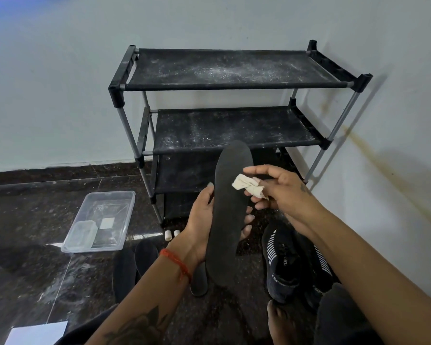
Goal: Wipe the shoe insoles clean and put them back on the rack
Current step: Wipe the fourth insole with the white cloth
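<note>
My left hand (201, 220) grips a long black insole (228, 215) around its middle and holds it up with the toe end pointing at the rack. My right hand (281, 192) pinches a crumpled white wipe (246, 186) against the upper right part of that insole. The black shoe rack (234, 103) stands against the wall behind, its fabric shelves dusty and bare. Other black insoles (144, 255) lie on the dark floor under my left forearm, one (199, 282) partly hidden by it.
A pair of black sneakers (294, 262) sits on the floor at right, beside my bare foot (279, 319). A clear plastic tub (100, 221) with a small container inside lies at left. Two small white caps (171, 234) are near the rack's leg. White paper (35, 333) lies bottom left.
</note>
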Demonstrator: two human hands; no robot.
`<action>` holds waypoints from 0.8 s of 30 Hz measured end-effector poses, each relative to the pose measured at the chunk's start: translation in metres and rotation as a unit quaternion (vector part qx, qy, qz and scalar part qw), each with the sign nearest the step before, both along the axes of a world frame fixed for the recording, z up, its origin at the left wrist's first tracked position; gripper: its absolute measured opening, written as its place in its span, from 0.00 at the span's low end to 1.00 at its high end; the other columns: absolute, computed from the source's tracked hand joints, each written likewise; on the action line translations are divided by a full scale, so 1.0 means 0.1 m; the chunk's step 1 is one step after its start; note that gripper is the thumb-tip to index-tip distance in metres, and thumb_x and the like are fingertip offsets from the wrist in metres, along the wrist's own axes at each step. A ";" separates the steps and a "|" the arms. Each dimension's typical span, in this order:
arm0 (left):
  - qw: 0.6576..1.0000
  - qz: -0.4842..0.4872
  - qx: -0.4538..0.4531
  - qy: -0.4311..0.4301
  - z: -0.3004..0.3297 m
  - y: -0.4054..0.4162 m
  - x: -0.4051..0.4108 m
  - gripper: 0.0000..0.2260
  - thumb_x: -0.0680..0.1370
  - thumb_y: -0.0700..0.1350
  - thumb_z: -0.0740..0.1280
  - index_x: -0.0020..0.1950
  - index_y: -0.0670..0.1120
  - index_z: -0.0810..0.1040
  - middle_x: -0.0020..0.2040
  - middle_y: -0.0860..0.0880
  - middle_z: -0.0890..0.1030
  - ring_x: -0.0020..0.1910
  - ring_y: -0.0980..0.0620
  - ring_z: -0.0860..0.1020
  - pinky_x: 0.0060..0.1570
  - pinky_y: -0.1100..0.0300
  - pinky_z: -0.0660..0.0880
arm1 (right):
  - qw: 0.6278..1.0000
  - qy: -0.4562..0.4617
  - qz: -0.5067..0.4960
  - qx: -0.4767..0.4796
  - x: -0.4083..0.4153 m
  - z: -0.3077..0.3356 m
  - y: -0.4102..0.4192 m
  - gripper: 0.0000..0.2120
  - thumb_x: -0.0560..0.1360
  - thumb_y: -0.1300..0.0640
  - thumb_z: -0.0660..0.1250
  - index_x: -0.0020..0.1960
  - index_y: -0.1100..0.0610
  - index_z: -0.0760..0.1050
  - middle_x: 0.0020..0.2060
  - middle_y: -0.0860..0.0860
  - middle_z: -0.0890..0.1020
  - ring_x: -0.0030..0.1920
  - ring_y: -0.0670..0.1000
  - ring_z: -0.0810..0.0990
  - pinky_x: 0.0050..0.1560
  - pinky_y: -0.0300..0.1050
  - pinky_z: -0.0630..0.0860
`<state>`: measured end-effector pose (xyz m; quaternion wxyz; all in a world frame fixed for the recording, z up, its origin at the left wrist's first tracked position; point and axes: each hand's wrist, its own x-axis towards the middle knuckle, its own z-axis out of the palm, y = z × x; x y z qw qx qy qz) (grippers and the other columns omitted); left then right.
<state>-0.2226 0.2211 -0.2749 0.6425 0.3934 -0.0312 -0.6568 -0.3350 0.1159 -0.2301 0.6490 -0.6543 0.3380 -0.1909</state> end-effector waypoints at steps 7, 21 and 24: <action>1.000 -0.005 0.005 0.001 -0.02 -0.01 0.01 0.41 0.68 0.75 0.52 0.53 0.38 0.77 0.39 0.41 0.75 0.36 0.46 0.76 0.35 0.55 0.78 | 0.976 -0.087 0.020 0.196 -0.02 0.10 -0.05 0.15 0.76 0.70 0.56 0.52 0.60 0.80 0.43 0.59 0.83 0.37 0.48 0.81 0.34 0.36 0.78; 0.999 -0.034 -0.037 0.010 0.02 0.01 -0.06 0.32 0.79 0.64 0.51 0.63 0.40 0.77 0.58 0.41 0.78 0.38 0.42 0.78 0.34 0.57 0.76 | 0.980 -0.084 -0.136 -0.118 -0.01 0.00 -0.11 0.04 0.71 0.63 0.71 0.43 0.55 0.80 0.39 0.50 0.83 0.38 0.45 0.81 0.39 0.36 0.77; 0.998 -0.042 -0.039 -0.011 0.01 0.01 -0.06 0.28 0.78 0.61 0.53 0.62 0.41 0.77 0.57 0.41 0.79 0.41 0.41 0.78 0.39 0.53 0.76 | 0.923 0.033 -0.099 -0.371 0.01 -0.14 -0.12 0.06 0.71 0.61 0.71 0.44 0.51 0.80 0.40 0.43 0.82 0.40 0.40 0.79 0.39 0.26 0.71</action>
